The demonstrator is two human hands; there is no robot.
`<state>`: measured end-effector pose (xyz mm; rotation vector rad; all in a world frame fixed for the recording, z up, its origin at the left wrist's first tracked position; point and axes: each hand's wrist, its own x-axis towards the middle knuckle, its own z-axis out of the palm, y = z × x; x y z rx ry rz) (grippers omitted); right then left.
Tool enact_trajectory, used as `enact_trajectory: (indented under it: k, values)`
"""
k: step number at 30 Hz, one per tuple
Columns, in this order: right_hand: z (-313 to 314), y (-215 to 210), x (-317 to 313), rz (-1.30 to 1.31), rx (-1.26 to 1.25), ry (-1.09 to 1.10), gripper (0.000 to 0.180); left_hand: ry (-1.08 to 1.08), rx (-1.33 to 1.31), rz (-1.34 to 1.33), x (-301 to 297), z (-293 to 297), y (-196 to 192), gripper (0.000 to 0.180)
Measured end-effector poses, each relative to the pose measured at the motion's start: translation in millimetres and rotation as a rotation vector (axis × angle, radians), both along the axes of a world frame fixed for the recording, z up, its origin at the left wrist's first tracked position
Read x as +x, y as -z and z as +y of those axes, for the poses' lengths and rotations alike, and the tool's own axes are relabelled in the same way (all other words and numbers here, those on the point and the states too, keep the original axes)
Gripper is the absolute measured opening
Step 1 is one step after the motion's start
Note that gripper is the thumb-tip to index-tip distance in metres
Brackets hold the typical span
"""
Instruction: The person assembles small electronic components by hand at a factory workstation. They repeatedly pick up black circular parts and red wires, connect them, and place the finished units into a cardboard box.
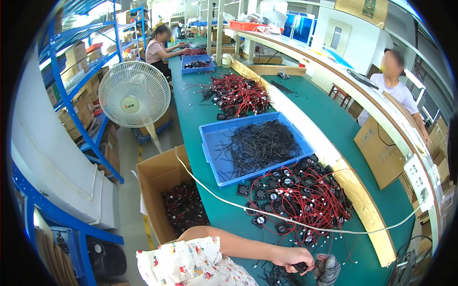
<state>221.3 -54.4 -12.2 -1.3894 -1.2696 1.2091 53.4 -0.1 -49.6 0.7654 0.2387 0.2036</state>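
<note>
My left hand (292,260) is closed around a small black cooling fan (300,267), partly covered by the fingers. Its forearm comes in from the lower left in a white floral sleeve. Right beside the fingers lies a grey, rounded bundle (327,270) whose kind I cannot make out. My right hand does not show. Just beyond the hand is a heap of black cooling fans (286,183) with tangled red wires and small white plugs. Loose black strips (276,275) lie at the lower edge, near my wrist.
Beyond the heap, a blue tray (210,157) holds thin black strips. A white cable (257,210) crosses above the fans. An open carton (157,176) of fans stands left, near a standing fan (135,95). A wooden ledge (365,205) edges the right. Two people work farther off.
</note>
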Motion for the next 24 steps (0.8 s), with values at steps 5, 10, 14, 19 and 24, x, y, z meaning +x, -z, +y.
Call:
enact_trajectory:
  k: [5,10,14,19,24]
  values:
    - [10,18,-7,0.264,0.16,-0.014,0.038,-0.032,0.004,0.05,-2,-1,1,0.017]
    - [1,7,-3,0.261,0.129,0.085,0.029,0.007,0.01,0.013,2,2,-5,0.017]
    - [14,14,1,0.182,0.068,0.081,0.025,-0.004,-0.074,0.079,3,15,-2,0.016]
    - [13,1,1,0.309,-0.013,-0.147,0.035,-0.103,-0.018,0.106,-8,9,-12,0.029]
    - [11,7,11,0.239,0.042,-0.109,0.025,-0.019,-0.043,0.152,0,15,-15,0.03]
